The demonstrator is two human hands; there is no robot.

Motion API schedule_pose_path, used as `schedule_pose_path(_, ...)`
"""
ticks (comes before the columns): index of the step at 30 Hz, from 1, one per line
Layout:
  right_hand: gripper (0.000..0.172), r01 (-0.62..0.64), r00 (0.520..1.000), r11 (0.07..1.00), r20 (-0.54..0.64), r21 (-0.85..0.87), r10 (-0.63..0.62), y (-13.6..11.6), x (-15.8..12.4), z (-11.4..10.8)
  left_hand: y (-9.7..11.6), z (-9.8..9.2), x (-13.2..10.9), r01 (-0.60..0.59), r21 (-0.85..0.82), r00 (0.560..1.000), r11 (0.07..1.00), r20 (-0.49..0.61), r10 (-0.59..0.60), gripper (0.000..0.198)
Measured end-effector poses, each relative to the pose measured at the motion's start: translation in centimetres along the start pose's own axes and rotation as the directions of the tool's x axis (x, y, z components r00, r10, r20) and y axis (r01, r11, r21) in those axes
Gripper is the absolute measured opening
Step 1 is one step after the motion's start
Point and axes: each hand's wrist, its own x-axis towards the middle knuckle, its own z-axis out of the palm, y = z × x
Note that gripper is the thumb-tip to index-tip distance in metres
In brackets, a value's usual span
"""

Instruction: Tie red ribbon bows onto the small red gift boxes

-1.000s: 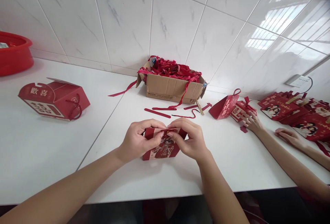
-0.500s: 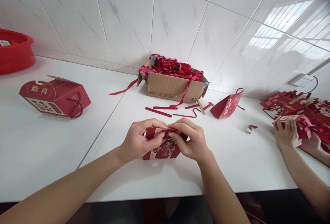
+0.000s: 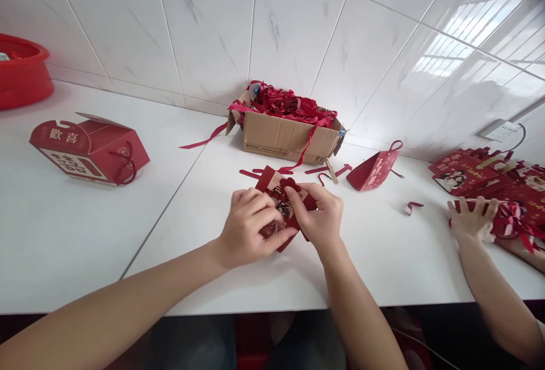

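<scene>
Between my hands, above the table's near part, is a small red paper gift box with printed figures and lettering, turned at a slant. My left hand curls round its left side, thumb along the near edge. With thumb and fingers my right hand grips its upper right part, the thumb on a dark red scalloped flap. My fingers hide much of the box's front.
A carton of red ribbons stands against the wall. Red boxes sit left and right. A red basin is far left. At right, a co-worker's hands hold a beribboned red box near a pile of flat boxes.
The gift box has turned and tilted, its top swinging away from me. My left hand has shifted from the top edge to its side; my right thumb now presses the scalloped flap.
</scene>
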Motion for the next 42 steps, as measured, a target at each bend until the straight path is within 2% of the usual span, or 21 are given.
schedule_pose_path(2, 0.009, -0.031, 0.999, 0.999, 0.012, -0.012, 0.031, -0.4, 0.0, 0.0, 0.4, 0.5, 0.0, 0.061, 0.016, 0.997, 0.998, 0.046, -0.061, 0.03)
schedule_pose_path(7, 0.01, -0.072, 0.997, 0.997, 0.041, 0.008, 0.071, -1.0, -0.1, 0.0, 0.2, 1.1, 0.2, 0.111, 0.093, 0.992, 0.989, 0.049, -0.116, 0.037)
schedule_pose_path(11, 0.01, -0.064, 0.998, 0.998, 0.03, 0.016, 0.064, -1.1, -0.2, 0.3, 0.3, 1.0, 0.4, 0.207, 0.026, 0.972, 0.978, 0.108, -0.209, 0.028)
schedule_pose_path(19, 0.01, -0.086, 0.996, 0.996, -0.024, 0.009, 0.086, -0.9, -0.2, 0.7, 1.2, 1.1, -0.2, 0.408, -0.127, 0.904, 0.904, 0.198, -0.38, 0.009)
schedule_pose_path(25, 0.011, -0.084, 0.996, 0.996, -0.022, 0.006, 0.084, -0.8, -0.3, 0.8, 1.0, 1.5, -0.5, 0.446, -0.067, 0.884, 0.892, 0.185, -0.428, 0.019)
schedule_pose_path(29, 0.013, -0.072, 0.997, 0.997, -0.036, 0.0, 0.072, -0.5, -0.3, 0.8, 0.3, 1.2, -0.3, 0.452, -0.048, 0.876, 0.891, 0.215, -0.432, 0.013)
schedule_pose_path(33, 0.013, -0.052, 0.998, 0.999, -0.026, 0.006, 0.052, 0.0, -0.2, 0.7, -0.4, 0.5, 0.1, 0.489, -0.017, 0.842, 0.872, 0.268, -0.467, 0.01)
schedule_pose_path(35, 0.013, -0.052, 0.998, 0.999, -0.021, 0.014, 0.052, 0.2, -0.2, 0.6, -1.1, 0.0, 0.3, 0.506, 0.019, 0.832, 0.863, 0.252, -0.493, 0.011)
schedule_pose_path(38, 0.013, -0.077, 0.997, 0.997, -0.017, 0.02, 0.077, 0.4, 0.0, 0.4, -2.0, -0.6, 0.7, 0.529, 0.041, 0.835, 0.847, 0.151, -0.529, 0.017)
schedule_pose_path(40, 0.014, -0.093, 0.996, 0.995, -0.011, 0.02, 0.093, 0.4, 0.0, 0.4, -2.1, -0.7, 0.7, 0.504, 0.022, 0.861, 0.864, 0.076, -0.504, 0.021)
schedule_pose_path(42, 0.014, -0.092, 0.996, 0.996, -0.005, 0.015, 0.092, 0.2, 0.0, 0.4, -1.6, -0.5, 0.5, 0.434, 0.007, 0.899, 0.901, 0.055, -0.433, 0.024)
